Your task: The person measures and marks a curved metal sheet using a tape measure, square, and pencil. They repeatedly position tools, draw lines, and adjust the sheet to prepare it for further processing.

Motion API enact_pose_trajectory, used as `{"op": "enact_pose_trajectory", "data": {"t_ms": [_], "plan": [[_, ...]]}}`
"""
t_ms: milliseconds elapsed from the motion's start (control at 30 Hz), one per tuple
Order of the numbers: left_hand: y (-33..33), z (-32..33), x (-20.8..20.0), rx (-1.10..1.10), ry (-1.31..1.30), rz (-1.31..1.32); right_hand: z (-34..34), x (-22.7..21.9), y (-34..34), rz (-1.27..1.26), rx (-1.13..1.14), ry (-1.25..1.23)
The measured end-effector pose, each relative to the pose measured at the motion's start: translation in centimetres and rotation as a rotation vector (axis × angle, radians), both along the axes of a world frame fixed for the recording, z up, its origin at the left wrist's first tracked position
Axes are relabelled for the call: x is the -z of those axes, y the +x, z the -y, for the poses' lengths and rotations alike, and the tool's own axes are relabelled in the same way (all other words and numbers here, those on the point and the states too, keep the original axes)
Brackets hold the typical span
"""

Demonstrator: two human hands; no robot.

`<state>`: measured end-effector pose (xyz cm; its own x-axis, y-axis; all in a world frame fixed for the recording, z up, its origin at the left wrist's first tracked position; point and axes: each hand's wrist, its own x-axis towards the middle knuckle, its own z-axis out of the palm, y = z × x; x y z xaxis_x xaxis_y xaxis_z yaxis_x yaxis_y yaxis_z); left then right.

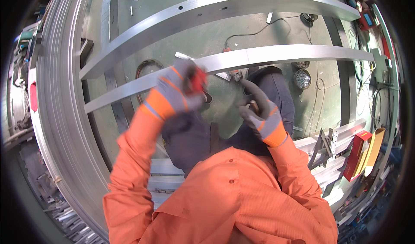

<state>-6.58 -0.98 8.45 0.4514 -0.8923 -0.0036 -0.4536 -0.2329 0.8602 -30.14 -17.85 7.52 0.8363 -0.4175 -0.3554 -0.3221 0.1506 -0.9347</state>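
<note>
My left hand (pixel 177 88), in a grey and orange glove, is closed on a red object (pixel 198 80) above the nearer aluminium bar (pixel 268 55). Motion smears that object, so its kind is unclear. On the near side of the same bar is my right hand (pixel 262 116), gloved alike. Its index finger points toward the bar while the other fingers curl in. A small brownish bit shows among them, too small to name. Beyond the right fingertip, a corded power tool (pixel 236 74) lies low, partly hidden by the bar.
A second aluminium bar (pixel 203 12) with holes runs across farther off. Long metal profiles (pixel 58 92) are stacked at left. Dark frame beams (pixel 346 77) support the bars. At right lie metal brackets (pixel 322 146) and a red and yellow box (pixel 358 155). Cords trail over the floor.
</note>
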Motion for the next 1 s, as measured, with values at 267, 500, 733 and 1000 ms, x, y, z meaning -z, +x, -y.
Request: {"op": "enact_pose_trajectory", "data": {"t_ms": [267,500,733,1000], "plan": [[-15.8,-8.5,4.3,-0.138,0.011,-0.308,-3.1,1.2,-0.8,-0.081,-0.551,-0.112],[-15.6,-8.1,2.7,-0.106,0.361,-0.833,-0.7,-1.2,4.6,0.088,-0.085,-0.118],[-12.8,-6.0,11.7,-0.562,-0.024,-0.932,-2.0,3.4,3.5,0.202,0.127,-0.053],[-10.8,-5.6,12.7,-0.719,-0.046,-1.021,-1.6,6.2,0.8,0.07,0.069,-0.027]]}}
